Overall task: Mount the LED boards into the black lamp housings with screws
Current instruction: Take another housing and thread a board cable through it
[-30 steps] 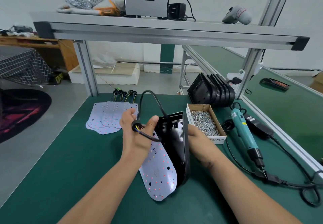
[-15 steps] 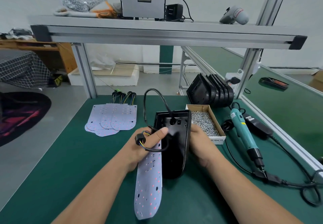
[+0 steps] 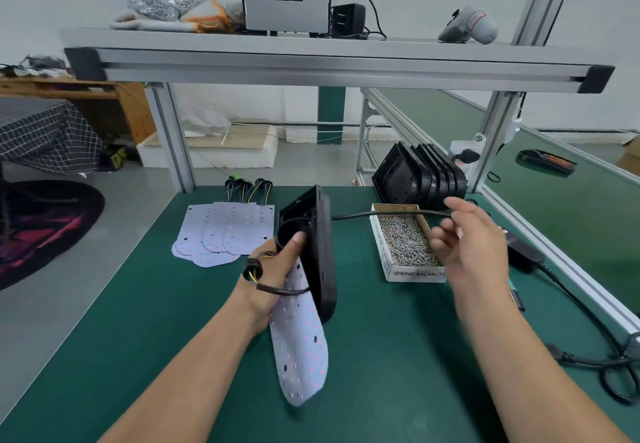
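head view: left hand point(image 3: 273, 269) is gripping the black lamp housing point(image 3: 320, 252), thumb curling into its open cavity. it is standing the housing on edge on the green mat point(image 3: 173, 304), just left of the screw box point(image 3: 415, 273). one led board point(image 3: 301, 345) is hanging loose from the same grip, left of and nearer than the screw box. the board is dangling beside the housing's open side and is not sitting inside it. its wire bundle point(image 3: 252, 269) with a black grommet is looping over the back of the left hand.

right hand point(image 3: 474, 245) is hovering over the right edge of the screw box, fingers half curled and apparently pinching the black cable point(image 3: 381, 215). motion blur is hiding the exact finger lay. the cable is running out of the housing's back and across the far end of the screw box to that hand.

progress, judging only: feeding the cable through the housing is looking like the step in hand. no screw is showing in this board and neither hand is holding a driver. so this unit is looking early, with the board needing seating and then screwing. spare led boards point(image 3: 225, 231) are lying fanned flat well left of the screw box, unmounted. spare housings point(image 3: 419, 179) are standing stacked just behind the screw box, and i am not able to tell if any are carrying boards. most of the batch is seeming left to do.
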A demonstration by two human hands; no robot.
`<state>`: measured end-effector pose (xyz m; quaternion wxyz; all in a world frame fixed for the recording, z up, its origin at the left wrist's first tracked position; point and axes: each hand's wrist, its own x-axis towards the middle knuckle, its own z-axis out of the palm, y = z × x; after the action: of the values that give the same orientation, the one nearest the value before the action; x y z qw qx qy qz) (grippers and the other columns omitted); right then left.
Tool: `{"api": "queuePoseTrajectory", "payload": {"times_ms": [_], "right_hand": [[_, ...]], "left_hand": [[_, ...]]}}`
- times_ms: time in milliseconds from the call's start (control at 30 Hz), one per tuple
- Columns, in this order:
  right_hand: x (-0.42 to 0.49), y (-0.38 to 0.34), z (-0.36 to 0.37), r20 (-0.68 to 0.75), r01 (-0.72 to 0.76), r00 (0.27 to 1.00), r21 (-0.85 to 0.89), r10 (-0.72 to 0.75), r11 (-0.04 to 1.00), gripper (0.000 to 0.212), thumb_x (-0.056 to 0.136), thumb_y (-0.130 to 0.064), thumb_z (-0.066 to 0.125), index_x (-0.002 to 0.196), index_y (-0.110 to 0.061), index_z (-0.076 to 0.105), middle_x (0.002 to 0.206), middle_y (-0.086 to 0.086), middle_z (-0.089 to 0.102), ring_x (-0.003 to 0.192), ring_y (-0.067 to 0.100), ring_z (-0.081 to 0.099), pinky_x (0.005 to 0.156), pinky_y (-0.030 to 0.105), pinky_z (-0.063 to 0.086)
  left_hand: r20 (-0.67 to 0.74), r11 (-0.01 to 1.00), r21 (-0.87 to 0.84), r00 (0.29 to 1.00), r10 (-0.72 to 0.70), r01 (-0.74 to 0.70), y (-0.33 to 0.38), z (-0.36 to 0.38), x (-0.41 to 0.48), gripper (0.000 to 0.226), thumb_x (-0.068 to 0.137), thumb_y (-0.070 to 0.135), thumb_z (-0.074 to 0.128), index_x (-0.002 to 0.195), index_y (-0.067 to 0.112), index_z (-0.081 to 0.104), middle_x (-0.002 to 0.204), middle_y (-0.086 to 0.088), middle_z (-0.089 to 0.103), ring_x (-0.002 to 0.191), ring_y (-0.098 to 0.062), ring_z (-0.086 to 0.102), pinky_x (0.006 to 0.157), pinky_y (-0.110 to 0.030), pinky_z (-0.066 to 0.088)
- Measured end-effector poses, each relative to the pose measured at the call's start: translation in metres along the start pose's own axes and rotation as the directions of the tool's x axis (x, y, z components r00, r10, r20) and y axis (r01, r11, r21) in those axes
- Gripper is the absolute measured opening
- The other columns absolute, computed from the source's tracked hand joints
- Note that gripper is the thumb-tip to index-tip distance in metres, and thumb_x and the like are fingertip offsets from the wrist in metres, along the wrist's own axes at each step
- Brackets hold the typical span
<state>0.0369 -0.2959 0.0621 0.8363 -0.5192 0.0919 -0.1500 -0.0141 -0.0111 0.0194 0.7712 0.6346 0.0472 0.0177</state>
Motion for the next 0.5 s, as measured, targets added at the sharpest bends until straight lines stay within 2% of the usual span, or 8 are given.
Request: {"api": "queuePoseTrajectory", "payload": {"times_ms": [67,133,167,267,333,367,433,500], "right_hand": [[-0.004,0.006,0.006,0.113,-0.017,0.994,0.163,-0.002,0.987,0.027,0.106,-0.003,0.049,0.116,-0.012,0.072,0.091,0.011,0.076,0.085,0.027,0.076,0.066,0.027,0.062],[-0.012,0.01,0.015,0.304,0.036,0.948,0.191,-0.094,0.981,0.025,0.109,-0.005,0.05,0.119,-0.012,0.072,0.115,0.021,0.075,0.105,0.032,0.076,0.08,0.029,0.063],[-0.017,0.013,0.018,0.396,0.115,0.907,0.097,-0.144,0.989,0.026,0.109,-0.007,0.052,0.123,-0.014,0.072,0.117,0.021,0.075,0.105,0.03,0.075,0.08,0.029,0.062],[-0.033,0.029,0.031,0.625,0.343,0.766,-0.197,-0.152,0.919,0.038,0.107,-0.005,0.056,0.138,-0.024,0.068,0.094,0.005,0.073,0.091,0.018,0.073,0.08,0.025,0.058],[-0.044,0.04,0.038,0.736,0.378,0.674,-0.261,-0.071,0.888,0.042,0.103,-0.001,0.06,0.137,-0.025,0.068,0.111,-0.004,0.077,0.108,0.013,0.072,0.094,0.026,0.056],[-0.047,0.044,0.041,0.752,0.382,0.659,-0.298,-0.031,0.875,0.04,0.101,0.0,0.063,0.132,-0.025,0.069,0.121,-0.005,0.077,0.117,0.014,0.071,0.1,0.031,0.056],[-0.047,0.046,0.042,0.728,0.439,0.685,-0.385,-0.025,0.812,0.037,0.096,0.001,0.066,0.121,-0.025,0.072,0.12,-0.008,0.077,0.117,0.011,0.071,0.101,0.033,0.055],[-0.04,0.045,0.04,0.677,0.494,0.733,-0.473,-0.058,0.73,0.032,0.093,0.0,0.067,0.112,-0.024,0.074,0.109,-0.01,0.079,0.105,0.007,0.073,0.092,0.029,0.057]], "left_hand": [[0.001,0.998,0.056,1.0,0.026,-0.026,-0.003,0.002,0.001,0.09,0.068,0.078,0.082,0.104,-0.002,0.063,0.096,-0.011,0.067,0.091,-0.025,0.061,0.088,-0.048,0.049],[0.03,0.99,0.115,0.996,0.078,-0.081,-0.001,0.004,0.0,0.056,0.08,0.071,0.078,0.099,0.018,0.076,0.106,-0.001,0.078,0.101,-0.024,0.073,0.099,-0.047,0.054],[0.06,0.981,0.158,0.993,0.1,-0.108,0.0,0.005,-0.003,0.041,0.088,0.063,0.075,0.103,0.025,0.078,0.112,0.0,0.08,0.109,-0.021,0.074,0.105,-0.048,0.053],[0.086,0.952,0.24,0.981,0.172,-0.188,0.001,0.012,-0.009,0.035,0.093,0.056,0.071,0.11,0.025,0.077,0.114,0.0,0.078,0.115,-0.02,0.072,0.109,-0.053,0.05],[0.137,0.931,0.274,0.968,0.211,-0.241,0.0,0.019,-0.012,0.042,0.096,0.055,0.068,0.114,0.018,0.075,0.116,-0.005,0.077,0.118,-0.024,0.07,0.108,-0.053,0.05],[0.166,0.922,0.292,0.963,0.213,-0.254,-0.001,0.021,-0.012,0.044,0.098,0.055,0.067,0.115,0.015,0.074,0.116,-0.004,0.077,0.118,-0.023,0.07,0.107,-0.05,0.05],[0.122,0.907,0.343,0.969,0.216,-0.245,-0.001,0.024,-0.015,0.035,0.097,0.058,0.067,0.098,0.024,0.073,0.096,0.017,0.075,0.097,-0.007,0.07,0.094,-0.032,0.053],[0.05,0.892,0.393,0.974,0.221,-0.223,0.0,0.024,-0.016,0.038,0.09,0.064,0.065,0.071,0.032,0.056,0.066,0.024,0.054,0.067,-0.002,0.053,0.071,-0.019,0.043]]}}
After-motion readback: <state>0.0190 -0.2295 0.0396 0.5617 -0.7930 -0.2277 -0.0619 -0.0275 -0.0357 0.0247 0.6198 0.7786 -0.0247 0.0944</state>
